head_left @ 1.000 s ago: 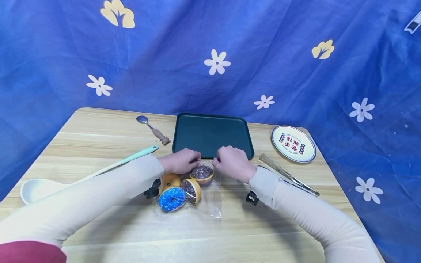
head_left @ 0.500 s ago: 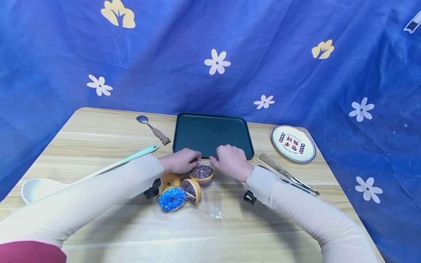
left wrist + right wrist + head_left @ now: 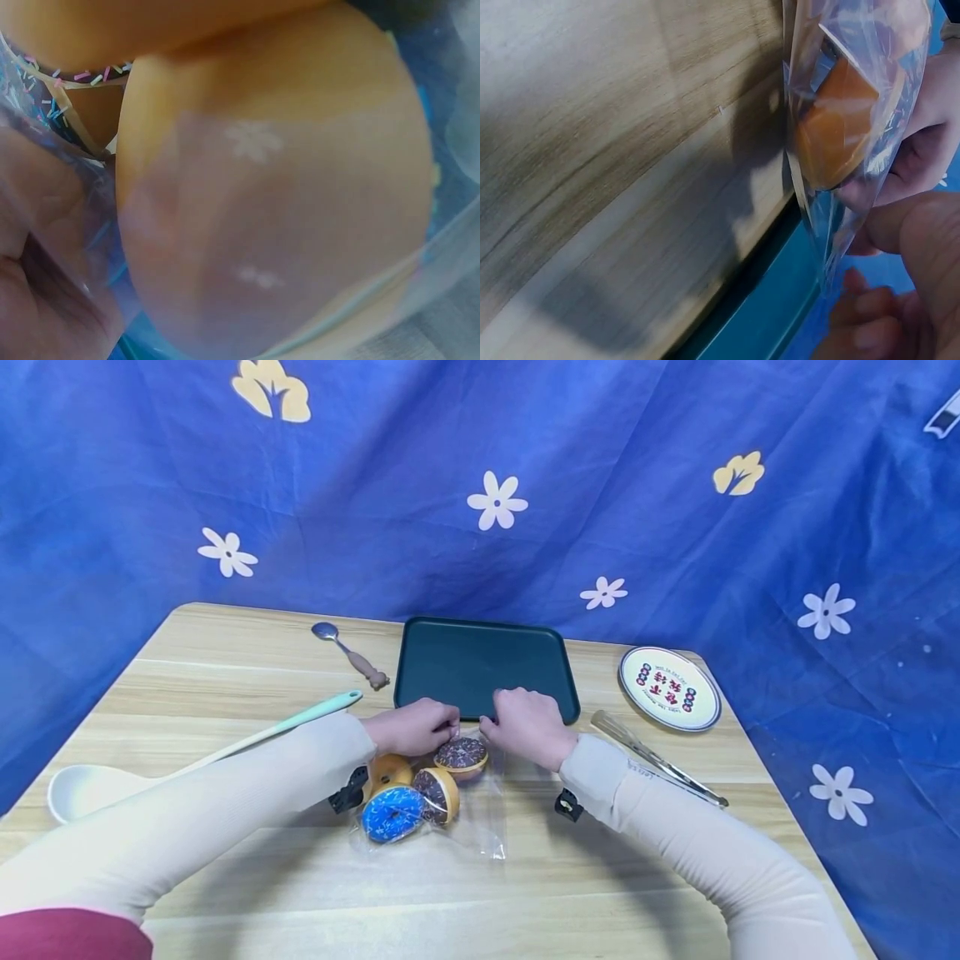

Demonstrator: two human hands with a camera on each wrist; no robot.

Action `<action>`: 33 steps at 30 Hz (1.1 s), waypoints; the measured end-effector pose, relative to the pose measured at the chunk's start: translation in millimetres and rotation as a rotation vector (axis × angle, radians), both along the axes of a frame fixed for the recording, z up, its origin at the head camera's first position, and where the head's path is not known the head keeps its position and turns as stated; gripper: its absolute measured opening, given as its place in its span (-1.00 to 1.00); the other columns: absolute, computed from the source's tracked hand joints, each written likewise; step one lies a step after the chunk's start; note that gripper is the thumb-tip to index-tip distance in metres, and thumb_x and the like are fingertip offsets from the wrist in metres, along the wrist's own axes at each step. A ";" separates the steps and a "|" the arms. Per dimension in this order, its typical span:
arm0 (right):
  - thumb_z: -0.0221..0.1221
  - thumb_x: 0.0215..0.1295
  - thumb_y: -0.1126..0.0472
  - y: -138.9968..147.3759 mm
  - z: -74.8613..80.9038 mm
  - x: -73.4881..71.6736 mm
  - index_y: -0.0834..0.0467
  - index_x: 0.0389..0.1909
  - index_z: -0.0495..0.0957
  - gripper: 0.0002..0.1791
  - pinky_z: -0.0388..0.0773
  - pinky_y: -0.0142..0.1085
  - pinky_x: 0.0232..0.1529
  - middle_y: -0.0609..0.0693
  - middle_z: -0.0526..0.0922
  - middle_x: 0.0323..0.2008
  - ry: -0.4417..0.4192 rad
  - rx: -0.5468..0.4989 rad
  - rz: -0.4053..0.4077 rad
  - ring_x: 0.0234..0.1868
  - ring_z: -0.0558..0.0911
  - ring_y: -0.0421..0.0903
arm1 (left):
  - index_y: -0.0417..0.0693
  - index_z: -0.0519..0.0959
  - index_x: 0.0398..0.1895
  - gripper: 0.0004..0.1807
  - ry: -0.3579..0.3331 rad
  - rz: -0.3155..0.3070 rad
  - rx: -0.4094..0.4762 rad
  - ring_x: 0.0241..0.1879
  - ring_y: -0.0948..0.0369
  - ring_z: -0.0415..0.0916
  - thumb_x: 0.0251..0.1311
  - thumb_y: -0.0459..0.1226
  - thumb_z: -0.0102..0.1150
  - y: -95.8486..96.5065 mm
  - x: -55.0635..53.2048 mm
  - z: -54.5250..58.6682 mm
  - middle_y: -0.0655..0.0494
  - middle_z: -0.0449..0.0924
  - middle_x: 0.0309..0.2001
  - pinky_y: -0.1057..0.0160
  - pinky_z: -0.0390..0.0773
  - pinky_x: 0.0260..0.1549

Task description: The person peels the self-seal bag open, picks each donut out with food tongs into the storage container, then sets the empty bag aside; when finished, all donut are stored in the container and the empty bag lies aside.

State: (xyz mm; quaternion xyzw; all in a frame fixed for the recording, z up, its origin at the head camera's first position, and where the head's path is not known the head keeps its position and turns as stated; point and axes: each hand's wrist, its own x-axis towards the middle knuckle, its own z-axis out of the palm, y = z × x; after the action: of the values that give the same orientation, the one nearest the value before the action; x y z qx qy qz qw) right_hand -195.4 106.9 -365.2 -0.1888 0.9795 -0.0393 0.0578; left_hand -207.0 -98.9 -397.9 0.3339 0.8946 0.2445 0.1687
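Observation:
A clear plastic bag (image 3: 480,827) lies in front of the tray, with several doughnuts in it. Among these are a blue-iced doughnut (image 3: 393,813), a plain-looking brown one (image 3: 390,772) and two chocolate-iced ones with sprinkles, the upper one (image 3: 461,753) close to both hands. My left hand (image 3: 420,727) pinches the bag's far edge. Just to its right, my right hand (image 3: 528,727) pinches the same edge, fingers curled. The right wrist view shows the right thumb (image 3: 911,221) against the plastic. A doughnut (image 3: 285,187) behind plastic fills most of the left wrist view.
The dark green tray (image 3: 483,668) lies directly beyond the hands. A small spoon (image 3: 360,664) and a long white ladle (image 3: 97,792) with a mint handle lie left. Metal tongs (image 3: 652,756) and a white plate (image 3: 670,688) lie right. A blue curtain (image 3: 420,485) hangs behind.
Over the first half second my right hand shifted slightly left, towards my left hand. Since then it has barely moved. My left hand and the doughnuts have stayed in place.

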 end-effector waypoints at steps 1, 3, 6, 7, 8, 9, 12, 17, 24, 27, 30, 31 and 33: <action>0.18 0.49 -0.08 0.2 0.2 -0.2 0.02 -0.42 0.50 -0.67 0.41 -0.21 -0.64 -0.10 0.54 -0.60 -0.003 -0.008 0.015 -0.57 0.56 -0.11 | -0.11 0.59 -0.24 -0.84 -0.001 0.000 0.000 -0.31 0.25 0.49 0.54 -0.36 0.03 -0.2 0.0 0.1 0.09 0.60 -0.33 0.23 0.53 -0.19; 0.18 0.49 -0.04 0.7 1.1 -0.3 0.01 -0.31 0.51 -0.76 0.41 -0.21 -0.62 -0.09 0.59 -0.54 -0.006 -0.026 0.046 -0.53 0.57 -0.10 | -0.11 0.59 -0.24 -0.84 -0.004 0.001 -0.003 -0.31 0.24 0.49 0.54 -0.36 0.03 -0.5 0.0 0.3 0.09 0.60 -0.33 0.24 0.53 -0.19; 0.18 0.47 0.02 2.9 1.6 -0.7 -0.01 -0.27 0.57 -0.85 0.44 -0.20 -0.56 -0.09 0.66 -0.43 -0.012 -0.047 0.083 -0.46 0.59 -0.11 | -0.11 0.59 -0.24 -0.84 -0.013 0.003 -0.006 -0.30 0.24 0.49 0.54 -0.35 0.02 -0.2 -0.3 0.4 0.08 0.60 -0.32 0.24 0.52 -0.19; 0.18 0.46 0.04 3.5 1.8 -0.8 -0.02 -0.27 0.59 -0.87 0.47 -0.19 -0.53 -0.09 0.69 -0.39 -0.012 -0.050 0.091 -0.43 0.60 -0.11 | -0.11 0.59 -0.24 -0.84 -0.016 0.004 -0.007 -0.30 0.24 0.49 0.54 -0.35 0.02 -0.2 -0.5 0.4 0.08 0.60 -0.32 0.24 0.53 -0.19; 0.19 0.45 0.05 4.0 2.1 -0.7 -0.02 -0.26 0.61 -0.88 0.51 -0.18 -0.49 -0.09 0.70 -0.34 -0.009 -0.052 0.098 -0.38 0.62 -0.11 | -0.11 0.59 -0.23 -0.84 -0.017 0.005 -0.007 -0.30 0.24 0.49 0.55 -0.35 0.02 -0.2 -0.6 0.3 0.08 0.60 -0.32 0.24 0.53 -0.18; 0.20 0.45 0.07 4.6 2.3 -0.6 -0.02 -0.25 0.63 -0.90 0.54 -0.16 -0.45 -0.09 0.72 -0.30 -0.007 -0.052 0.104 -0.34 0.64 -0.11 | -0.11 0.59 -0.24 -0.84 -0.018 0.006 -0.007 -0.29 0.24 0.50 0.54 -0.36 0.02 -0.2 -0.8 0.1 0.08 0.60 -0.32 0.23 0.54 -0.18; 0.25 0.44 0.08 6.1 3.7 0.6 -0.01 -0.21 0.67 -0.91 0.62 -0.11 -0.31 -0.07 0.74 -0.22 -0.004 -0.049 0.117 -0.23 0.69 -0.10 | -0.11 0.59 -0.24 -0.84 -0.015 0.005 -0.008 -0.28 0.23 0.51 0.54 -0.36 0.03 -0.5 -1.4 -0.6 0.08 0.62 -0.31 0.21 0.56 -0.15; 0.28 0.44 0.11 9.5 4.6 0.8 0.02 -0.23 0.67 -0.92 0.63 -0.10 -0.22 -0.05 0.72 -0.23 0.004 -0.058 0.151 -0.24 0.68 -0.10 | -0.09 0.59 -0.25 -0.84 -0.012 0.003 -0.014 -0.25 0.23 0.53 0.53 -0.36 0.03 -0.7 -1.9 -1.2 0.08 0.63 -0.29 0.17 0.58 -0.10; 0.30 0.43 0.15 15.3 3.1 -2.6 0.03 -0.25 0.68 -0.95 0.62 -0.11 -0.15 -0.05 0.74 -0.24 0.012 -0.082 0.214 -0.24 0.67 -0.11 | -0.08 0.59 -0.24 -0.84 -0.023 0.008 -0.026 -0.24 0.23 0.53 0.54 -0.35 0.04 -0.7 -1.7 -1.5 0.08 0.62 -0.28 0.17 0.59 -0.08; 0.32 0.41 0.18 17.8 2.0 -4.3 0.04 -0.27 0.69 -0.95 0.63 -0.09 -0.13 -0.05 0.74 -0.26 0.024 -0.099 0.240 -0.22 0.70 -0.09 | -0.08 0.58 -0.25 -0.84 -0.022 0.005 -0.025 -0.25 0.23 0.52 0.53 -0.35 0.04 -0.5 -1.7 -1.7 0.09 0.62 -0.29 0.17 0.59 -0.09; 0.32 0.40 0.22 20.6 0.3 -5.8 0.05 -0.29 0.70 -0.95 0.64 -0.08 -0.13 -0.04 0.73 -0.27 0.050 -0.111 0.278 -0.21 0.72 -0.08 | -0.08 0.58 -0.26 -0.84 -0.007 -0.004 -0.021 -0.26 0.23 0.52 0.52 -0.36 0.04 -0.4 -1.9 -2.2 0.09 0.62 -0.30 0.17 0.58 -0.10; 0.31 0.40 0.24 21.5 -0.2 -6.3 0.06 -0.29 0.70 -0.96 0.64 -0.08 -0.12 -0.04 0.73 -0.27 0.056 -0.116 0.294 -0.21 0.72 -0.08 | -0.08 0.58 -0.27 -0.84 0.001 -0.008 -0.020 -0.27 0.23 0.53 0.51 -0.37 0.04 -0.4 -2.0 -2.3 0.09 0.62 -0.31 0.17 0.59 -0.10; 0.28 0.42 0.26 23.5 -1.3 -7.6 0.10 -0.27 0.69 -0.95 0.65 -0.10 -0.10 -0.03 0.72 -0.25 0.062 -0.130 0.333 -0.20 0.72 -0.08 | -0.09 0.58 -0.28 -0.84 0.011 -0.014 -0.017 -0.27 0.23 0.53 0.50 -0.38 0.04 -0.5 -2.1 -2.6 0.08 0.62 -0.32 0.17 0.59 -0.10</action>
State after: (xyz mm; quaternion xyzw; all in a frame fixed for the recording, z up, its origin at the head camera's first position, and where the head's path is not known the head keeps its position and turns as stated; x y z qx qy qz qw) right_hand -203.0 130.4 -366.5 -0.3527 0.9315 -0.0864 0.0212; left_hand -209.1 -99.4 -400.5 0.3400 0.8952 0.2339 0.1683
